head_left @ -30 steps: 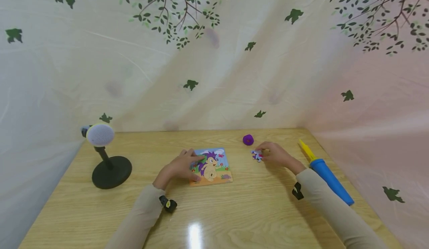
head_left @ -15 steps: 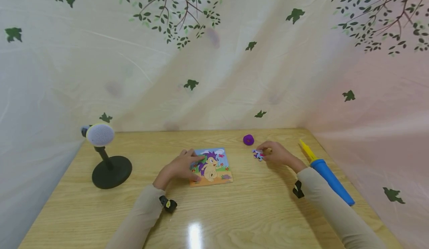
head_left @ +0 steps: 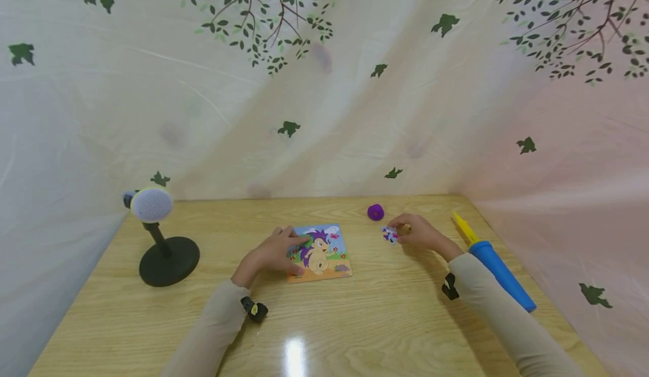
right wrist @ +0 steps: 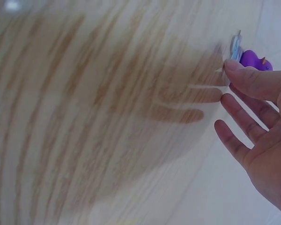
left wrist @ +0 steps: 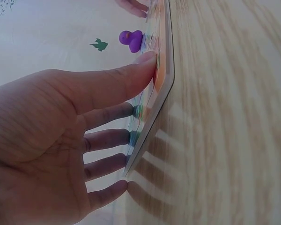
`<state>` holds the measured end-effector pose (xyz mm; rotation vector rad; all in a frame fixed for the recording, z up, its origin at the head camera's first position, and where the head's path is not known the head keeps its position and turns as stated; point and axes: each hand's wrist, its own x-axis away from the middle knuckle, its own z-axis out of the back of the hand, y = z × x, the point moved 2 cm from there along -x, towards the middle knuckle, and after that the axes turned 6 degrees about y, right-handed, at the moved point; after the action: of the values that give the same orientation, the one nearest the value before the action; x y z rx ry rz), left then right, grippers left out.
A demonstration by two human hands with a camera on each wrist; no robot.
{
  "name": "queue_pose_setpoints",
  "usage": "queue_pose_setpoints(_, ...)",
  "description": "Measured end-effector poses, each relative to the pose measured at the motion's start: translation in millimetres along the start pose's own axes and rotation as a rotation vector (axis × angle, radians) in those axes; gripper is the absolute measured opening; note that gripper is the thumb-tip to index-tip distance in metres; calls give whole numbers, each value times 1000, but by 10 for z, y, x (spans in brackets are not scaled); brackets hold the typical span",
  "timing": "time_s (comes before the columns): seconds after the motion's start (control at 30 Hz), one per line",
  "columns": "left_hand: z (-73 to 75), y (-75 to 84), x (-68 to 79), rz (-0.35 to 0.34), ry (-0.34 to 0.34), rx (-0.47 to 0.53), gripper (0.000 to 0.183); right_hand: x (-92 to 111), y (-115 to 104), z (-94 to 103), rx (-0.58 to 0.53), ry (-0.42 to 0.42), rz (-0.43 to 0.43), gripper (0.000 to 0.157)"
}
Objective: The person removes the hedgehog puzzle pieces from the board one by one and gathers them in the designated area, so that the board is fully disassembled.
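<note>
A square jigsaw puzzle (head_left: 334, 261) with a purple-spined hedgehog picture lies flat in the middle of the table. My left hand (head_left: 270, 251) rests on its left part; in the left wrist view the thumb and several fingertips touch the top surface, fingers fairly straight. To the right, my right hand (head_left: 422, 235) pinches a small purple-and-blue puzzle piece (head_left: 389, 234) between thumb and finger. The right wrist view shows this piece (right wrist: 234, 47) nearly edge-on, held close to the tabletop, the other fingers spread loosely. Whether the piece touches the table I cannot tell.
A purple toy duck (head_left: 376, 212) sits just behind the puzzle piece. Right of the right hand lies a blue and yellow cone-shaped toy (head_left: 499, 270). A microphone-like object on a round black stand (head_left: 169, 260) is at the left. A printed curtain (head_left: 329, 101) surrounds the table.
The puzzle piece shifts and tilts slightly in the right hand's pinch, with that hand nearly in place. The left hand and the puzzle have stayed still.
</note>
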<state>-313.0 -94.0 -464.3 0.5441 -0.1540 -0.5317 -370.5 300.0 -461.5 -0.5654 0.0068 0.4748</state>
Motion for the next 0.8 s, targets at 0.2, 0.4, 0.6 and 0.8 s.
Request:
queue_pose_setpoints(0.2,4,-11,-1,-11,9,1,72,-63,-215,-72,6,6,24,37)
queue_pose_setpoints(0.4,19,-16,-4,-19,19,35,58,-223,-595,-236,-33,-22,119,34)
queue_pose_setpoints(0.6,22,4,-2,-13,14,58,54,-422,-940,-438,-74,-48,190,34)
queue_pose_setpoints(0.8,21,23,-6,-9,8,62,53,-606,-1170,-670,-107,-141,183,39)
